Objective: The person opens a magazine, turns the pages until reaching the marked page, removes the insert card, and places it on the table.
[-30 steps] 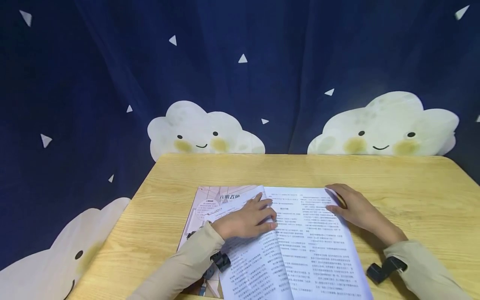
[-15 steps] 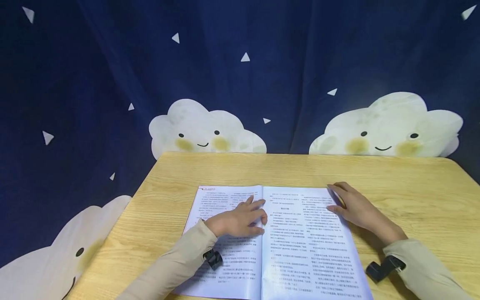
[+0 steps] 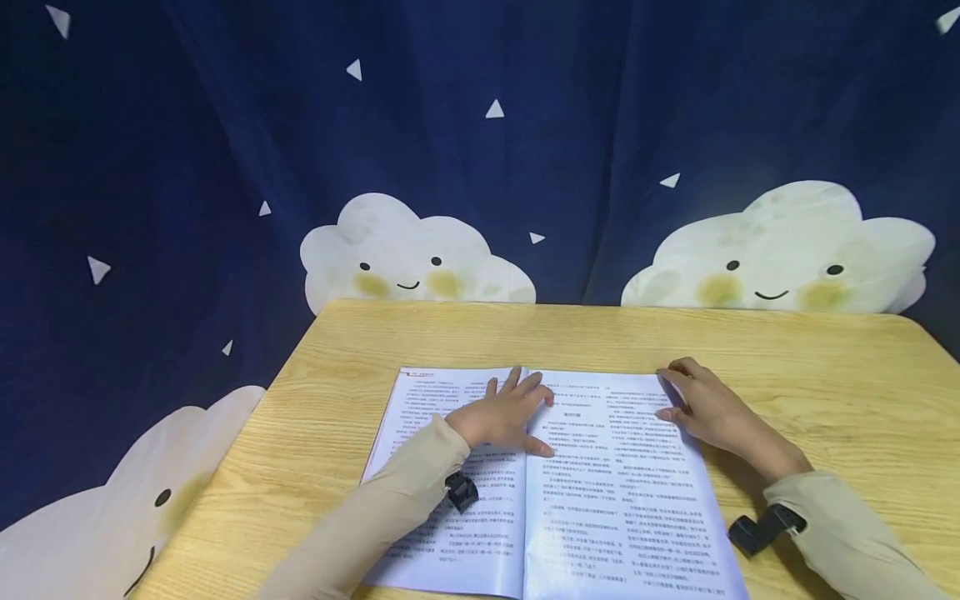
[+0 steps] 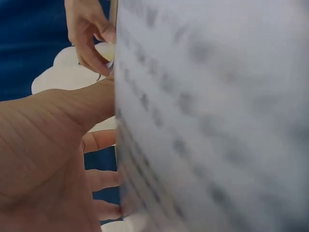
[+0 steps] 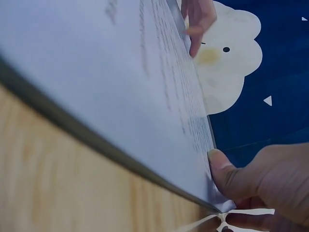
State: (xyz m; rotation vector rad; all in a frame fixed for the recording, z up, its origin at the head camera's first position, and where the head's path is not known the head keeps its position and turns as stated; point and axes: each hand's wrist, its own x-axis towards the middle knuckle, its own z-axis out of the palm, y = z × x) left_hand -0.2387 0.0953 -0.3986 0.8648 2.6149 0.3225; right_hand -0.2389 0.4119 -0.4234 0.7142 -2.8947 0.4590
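An open magazine point(image 3: 600, 517) lies flat on the wooden table, both pages covered in printed columns. Over its centre fold is my left hand point(image 3: 501, 421), fingers spread and reaching onto the right page. In the left wrist view that hand point(image 4: 43, 159) has straight, parted fingers beside the blurred page point(image 4: 212, 96). At the magazine's upper right corner, my right hand point(image 3: 723, 421) holds the edge. The right wrist view shows the thumb of the right hand point(image 5: 280, 179) on top of the page edge and other fingers below it.
Pale wood tabletop point(image 3: 315, 400) surrounds the magazine. Behind it hangs a dark blue curtain point(image 3: 570, 100) with white triangles and smiling clouds. Black wrist devices sit at the left cuff point(image 3: 461, 492) and the right cuff point(image 3: 765, 529).
The lifted page has gone over to the left and now lies flat, covering the illustrated page. My left hand moved left with it, then back right to the fold. The right hand stayed at the corner.
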